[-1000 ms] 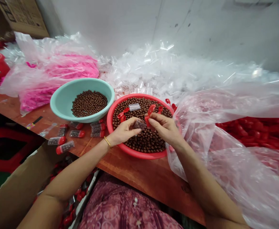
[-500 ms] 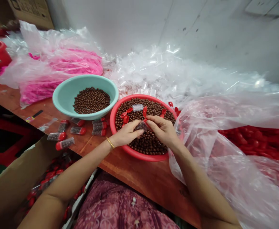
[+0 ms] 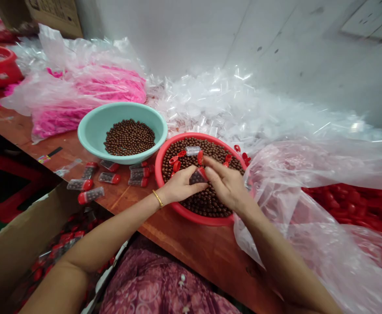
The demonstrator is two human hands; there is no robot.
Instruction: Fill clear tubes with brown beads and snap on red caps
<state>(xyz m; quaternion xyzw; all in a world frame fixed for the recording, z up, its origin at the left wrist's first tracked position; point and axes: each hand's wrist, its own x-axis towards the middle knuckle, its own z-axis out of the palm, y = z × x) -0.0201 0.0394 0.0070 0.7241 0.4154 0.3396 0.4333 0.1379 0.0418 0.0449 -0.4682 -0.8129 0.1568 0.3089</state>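
My left hand (image 3: 182, 185) is closed around a small clear container (image 3: 197, 176) filled with brown balls. On its upper end sits a red flip cap (image 3: 200, 158) with the lid standing up. My right hand (image 3: 225, 183) has its thumb and index finger at this cap, partly covering it. Both hands are over a red basin (image 3: 160, 163) of brown balls (image 3: 210, 205). On the balls lie an empty clear container (image 3: 193, 151) and several loose red caps (image 3: 177, 166).
Left of the red basin stands a turquoise basin (image 3: 86, 139) holding more brown balls. Several filled containers (image 3: 109, 178) lie on the table (image 3: 174, 240). A carton (image 3: 21, 244) with more is below. Clear containers (image 3: 217, 104) pile behind; a plastic bag (image 3: 275, 209) with red caps is right.
The whole view has shifted slightly. My right fingers have moved a little over the red cap, while my left hand keeps its hold on the container.
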